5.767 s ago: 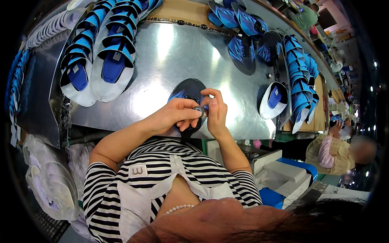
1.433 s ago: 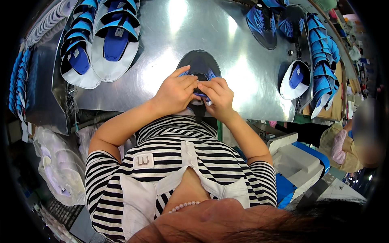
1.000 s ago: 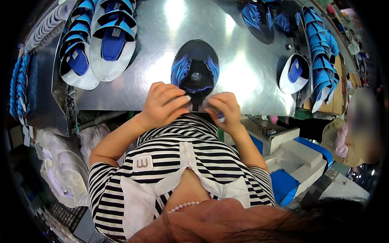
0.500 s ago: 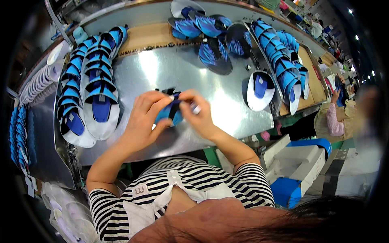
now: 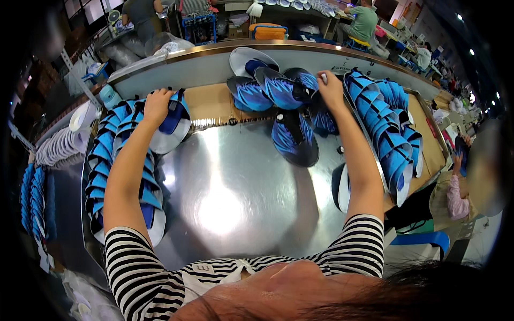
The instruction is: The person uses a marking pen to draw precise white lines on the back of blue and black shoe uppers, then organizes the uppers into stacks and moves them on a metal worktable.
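My left hand (image 5: 157,101) reaches far left and grips a blue-strapped sandal with a white sole (image 5: 174,122), which lies on the top end of the left row of overlapping sandals (image 5: 120,160). My right hand (image 5: 330,88) stretches to the far middle, its fingers closed on a small white object (image 5: 323,77). It rests at the edge of a loose pile of blue and dark sandals (image 5: 278,88). One dark sandal (image 5: 294,140) lies alone on the shiny steel table (image 5: 230,187) between my arms.
A second row of blue sandals (image 5: 388,128) runs down the right side, with a white-soled one (image 5: 342,187) near my right elbow. White soles (image 5: 59,147) are stacked at far left. Other people work at benches beyond and to the right.
Half a second ago both hands held one sandal over the middle of the table. Now my left hand has carried it onto the left row, and my right hand has reached out to the far pile.
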`<state>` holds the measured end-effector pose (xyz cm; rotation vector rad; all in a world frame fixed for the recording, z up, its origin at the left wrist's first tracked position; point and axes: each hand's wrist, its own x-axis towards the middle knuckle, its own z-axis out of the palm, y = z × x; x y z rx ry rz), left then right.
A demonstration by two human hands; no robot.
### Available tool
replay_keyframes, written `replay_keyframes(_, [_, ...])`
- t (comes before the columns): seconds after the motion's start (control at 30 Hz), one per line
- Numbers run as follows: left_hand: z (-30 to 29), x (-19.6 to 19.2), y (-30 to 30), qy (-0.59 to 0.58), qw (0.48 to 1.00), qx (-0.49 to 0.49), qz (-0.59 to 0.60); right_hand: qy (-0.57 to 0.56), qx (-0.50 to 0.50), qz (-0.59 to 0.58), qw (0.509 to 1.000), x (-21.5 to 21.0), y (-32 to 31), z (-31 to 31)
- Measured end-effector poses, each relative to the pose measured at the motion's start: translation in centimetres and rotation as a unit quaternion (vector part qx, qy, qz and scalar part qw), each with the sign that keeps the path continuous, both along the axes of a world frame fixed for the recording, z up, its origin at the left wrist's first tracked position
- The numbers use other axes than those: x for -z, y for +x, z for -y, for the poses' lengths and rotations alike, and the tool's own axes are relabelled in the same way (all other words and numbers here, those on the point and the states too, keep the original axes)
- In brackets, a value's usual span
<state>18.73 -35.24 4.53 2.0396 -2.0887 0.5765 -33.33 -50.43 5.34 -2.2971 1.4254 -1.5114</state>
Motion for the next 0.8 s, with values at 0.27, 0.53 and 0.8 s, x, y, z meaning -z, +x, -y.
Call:
replay_keyframes(0.27, [11.2, -1.7, -10.4, 0.168, 0.921, 0.228, -0.268, 0.389, 0.031, -0.250, 0.886, 2.2, -1.3, 14.3])
replay_keyframes(0.53, [12.4, 2.9, -23.5, 0.214, 0.885, 0.175, -0.375, 0.357, -0.016, -0.387, 0.850, -0.1, 0.4, 4.5])
replay_keyframes(0.8, [-7.4, 4.6, -23.6, 0.168, 0.665, 0.225, -0.692, 0.382, -0.004, -0.242, 0.892, 2.3, -3.2, -11.6])
